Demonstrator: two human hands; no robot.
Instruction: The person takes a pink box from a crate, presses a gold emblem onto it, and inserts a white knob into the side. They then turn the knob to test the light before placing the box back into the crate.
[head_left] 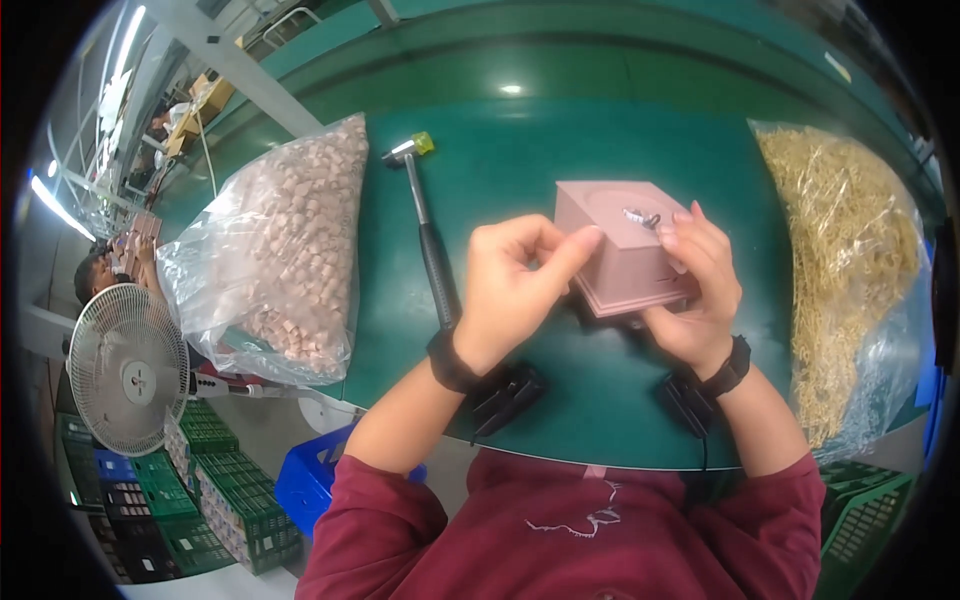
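Observation:
A pink box (625, 265) with a stepped lower rim is tilted above the green table in front of me. On its upper face are a round outline and a small shiny metal piece (640, 217). My right hand (695, 275) grips the box from the right, thumb low and fingertips beside the metal piece. At the box's left side, my left hand (525, 275) is closed, its thumb tip overlapping the box edge and its other fingers curled. Whatever sits in that pinch is hidden. Left of this hand lies a hammer (428, 230) with a black grip and a yellow-green tip.
A clear bag of small pink blocks (295, 240) lies on the table's left. Another bag, of gold-coloured pieces (850, 260), lies right. Beyond the left edge are a fan (130, 370), green crates (245, 500), a blue crate (310, 475) and another person (100, 275).

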